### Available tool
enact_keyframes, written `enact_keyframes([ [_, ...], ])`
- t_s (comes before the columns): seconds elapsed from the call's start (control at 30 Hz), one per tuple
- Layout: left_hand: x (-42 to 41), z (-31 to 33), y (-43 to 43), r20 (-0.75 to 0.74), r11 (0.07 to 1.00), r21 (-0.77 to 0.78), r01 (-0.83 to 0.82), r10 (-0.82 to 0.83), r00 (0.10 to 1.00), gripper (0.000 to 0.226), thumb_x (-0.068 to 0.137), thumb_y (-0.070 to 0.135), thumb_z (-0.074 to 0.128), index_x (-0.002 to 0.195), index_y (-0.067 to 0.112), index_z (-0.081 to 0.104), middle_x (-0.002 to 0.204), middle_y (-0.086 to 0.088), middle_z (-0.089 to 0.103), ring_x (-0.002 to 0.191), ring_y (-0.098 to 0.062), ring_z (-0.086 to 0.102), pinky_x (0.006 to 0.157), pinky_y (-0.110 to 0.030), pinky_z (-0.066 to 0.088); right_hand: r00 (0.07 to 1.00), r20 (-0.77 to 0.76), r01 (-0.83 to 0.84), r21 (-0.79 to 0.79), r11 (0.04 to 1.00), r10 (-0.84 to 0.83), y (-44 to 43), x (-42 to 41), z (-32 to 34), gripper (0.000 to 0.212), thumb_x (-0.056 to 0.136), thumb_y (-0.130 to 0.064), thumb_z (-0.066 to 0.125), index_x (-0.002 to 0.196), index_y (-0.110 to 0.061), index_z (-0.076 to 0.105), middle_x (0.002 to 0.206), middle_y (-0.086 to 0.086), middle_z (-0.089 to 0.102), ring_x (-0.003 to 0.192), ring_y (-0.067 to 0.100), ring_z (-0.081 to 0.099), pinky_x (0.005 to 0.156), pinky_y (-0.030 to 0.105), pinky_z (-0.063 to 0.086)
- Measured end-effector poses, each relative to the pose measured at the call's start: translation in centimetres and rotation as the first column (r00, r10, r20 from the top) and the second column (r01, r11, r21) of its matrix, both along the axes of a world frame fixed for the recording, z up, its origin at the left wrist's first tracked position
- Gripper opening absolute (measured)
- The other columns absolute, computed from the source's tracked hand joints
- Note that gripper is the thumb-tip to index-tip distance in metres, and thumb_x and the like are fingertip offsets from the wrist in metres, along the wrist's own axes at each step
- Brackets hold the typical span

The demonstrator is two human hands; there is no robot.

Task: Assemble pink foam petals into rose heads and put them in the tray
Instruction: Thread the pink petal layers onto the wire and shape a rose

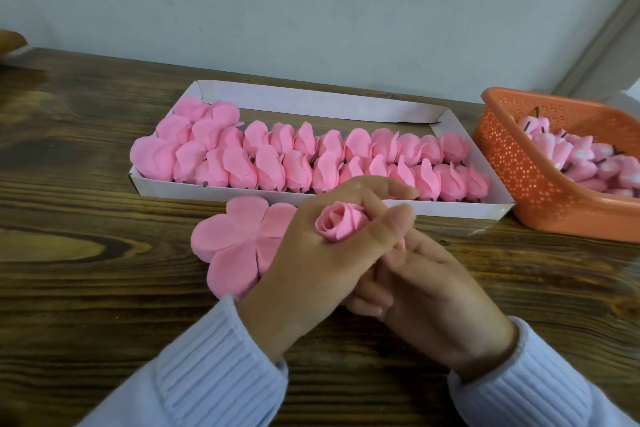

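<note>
Pink foam rolled into a small rosebud (341,224) sits in our left hand (322,253), pinched between the thumb and the curled fingers. Its opening faces up toward us and its long axis runs down into the hand, so its base is hidden. Our right hand (436,291) lies just to the right and nearer to us, fingers tucked under the left hand; we cannot tell whether they grip anything. The relation that matters is with the flat pink five-lobed foam petal sheet (239,239). It lies on the dark wooden table (86,288) directly left of the bud, its right lobes covered by the left hand. We judge that the bud goes next onto that sheet's centre, a short move left and down, with the left hand plainly the nearer one. The long white cardboard tray (311,100) lies just beyond both hands, filled in rows with finished pink rose heads (270,166); bare floor shows only along its far side. An orange perforated plastic basket (512,177) stands at the far right.
</note>
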State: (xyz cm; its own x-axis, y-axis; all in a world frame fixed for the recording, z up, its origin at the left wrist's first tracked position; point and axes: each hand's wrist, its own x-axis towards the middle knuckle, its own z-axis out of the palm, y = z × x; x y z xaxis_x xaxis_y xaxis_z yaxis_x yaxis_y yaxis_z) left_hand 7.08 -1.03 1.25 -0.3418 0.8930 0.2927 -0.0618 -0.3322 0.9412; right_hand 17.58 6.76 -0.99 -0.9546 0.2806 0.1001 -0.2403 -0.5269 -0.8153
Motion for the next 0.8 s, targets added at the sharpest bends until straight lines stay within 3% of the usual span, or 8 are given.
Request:
enact_keyframes([
  [0.17,0.16,0.15,-0.26,-0.030,0.992,-0.070,0.108,-0.111,0.993,0.011,0.075,0.039,0.067,0.072,0.029,0.072,0.112,0.017,0.065,0.052,-0.021,0.066,0.041,-0.033,0.054,0.993,0.107,0.035,0.108,0.994,-0.046,0.26,0.17,0.03,0.017,0.090,-0.027,0.057,0.086,-0.015,0.068,0.058,-0.001,0.049,0.048,0.012,0.024,0.050,0.023,0.029],
  [0.33,-0.07,0.08,0.14,-0.122,0.999,0.021,-0.041,0.043,0.992,0.018,0.074,0.041,0.063,0.059,0.032,0.066,0.108,0.010,0.068,0.089,-0.018,0.069,0.058,-0.039,0.056,1.000,0.019,-0.015,-0.037,0.999,0.016,0.23,0.33,-0.14,0.036,0.082,-0.024,0.073,0.107,-0.002,0.057,0.068,0.009,0.052,0.062,0.013,0.051,0.056,0.025,0.038],
  [0.43,-0.10,0.04,0.08,-0.151,0.999,0.034,-0.020,0.025,0.988,0.014,0.074,0.037,0.065,0.066,0.026,0.068,0.110,0.008,0.068,0.084,-0.006,0.068,0.063,-0.028,0.057,0.999,0.045,0.011,-0.054,0.998,-0.009,0.24,0.38,-0.16,0.028,0.086,-0.020,0.068,0.104,-0.001,0.060,0.067,0.008,0.050,0.059,0.011,0.049,0.054,0.023,0.037],
  [0.53,-0.08,0.13,-0.03,-0.189,1.000,-0.012,0.017,-0.019,0.982,0.016,0.075,0.040,0.063,0.069,0.028,0.070,0.114,0.015,0.065,0.083,-0.008,0.068,0.061,-0.032,0.058,0.992,0.128,0.006,0.040,0.999,-0.011,0.16,0.26,-0.08,0.025,0.085,-0.034,0.068,0.086,-0.009,0.068,0.062,0.004,0.051,0.054,0.011,0.044,0.052,0.023,0.033],
  [0.63,-0.12,0.27,-0.13,-0.176,1.000,0.014,0.019,-0.016,0.984,0.023,0.077,0.039,0.061,0.059,0.025,0.065,0.110,0.015,0.066,0.057,0.004,0.062,0.048,-0.007,0.045,0.995,0.099,0.001,-0.020,1.000,0.001,0.22,0.22,-0.02,0.041,0.080,-0.032,0.073,0.101,0.001,0.060,0.073,0.012,0.050,0.060,0.014,0.051,0.055,0.026,0.035],
  [0.7,-0.24,0.14,-0.10,-0.142,1.000,0.029,0.005,-0.001,0.990,0.025,0.077,0.038,0.062,0.057,0.024,0.064,0.107,0.014,0.066,0.046,-0.003,0.056,0.039,-0.012,0.041,0.998,0.053,-0.010,-0.107,0.994,0.016,0.38,0.33,0.04,0.048,0.083,-0.019,0.070,0.117,0.003,0.046,0.081,0.016,0.047,0.066,0.016,0.055,0.059,0.026,0.037],
  [0.77,-0.29,0.00,0.04,-0.152,0.998,0.064,0.006,0.004,0.988,0.019,0.075,0.035,0.065,0.058,0.027,0.065,0.105,0.010,0.067,0.061,-0.010,0.065,0.044,-0.021,0.047,0.999,0.036,-0.023,-0.108,0.994,0.027,0.39,0.35,0.08,0.038,0.087,-0.016,0.065,0.114,0.003,0.048,0.078,0.014,0.048,0.066,0.015,0.054,0.059,0.026,0.038],
  [0.8,-0.23,-0.09,0.12,-0.182,0.996,0.084,0.008,0.008,0.983,0.017,0.075,0.032,0.067,0.060,0.024,0.065,0.104,0.006,0.067,0.079,-0.010,0.069,0.056,-0.024,0.052,0.998,0.050,-0.021,-0.076,0.997,0.025,0.37,0.32,0.11,0.029,0.088,-0.016,0.064,0.108,0.002,0.055,0.076,0.013,0.047,0.063,0.013,0.051,0.058,0.025,0.038],
])
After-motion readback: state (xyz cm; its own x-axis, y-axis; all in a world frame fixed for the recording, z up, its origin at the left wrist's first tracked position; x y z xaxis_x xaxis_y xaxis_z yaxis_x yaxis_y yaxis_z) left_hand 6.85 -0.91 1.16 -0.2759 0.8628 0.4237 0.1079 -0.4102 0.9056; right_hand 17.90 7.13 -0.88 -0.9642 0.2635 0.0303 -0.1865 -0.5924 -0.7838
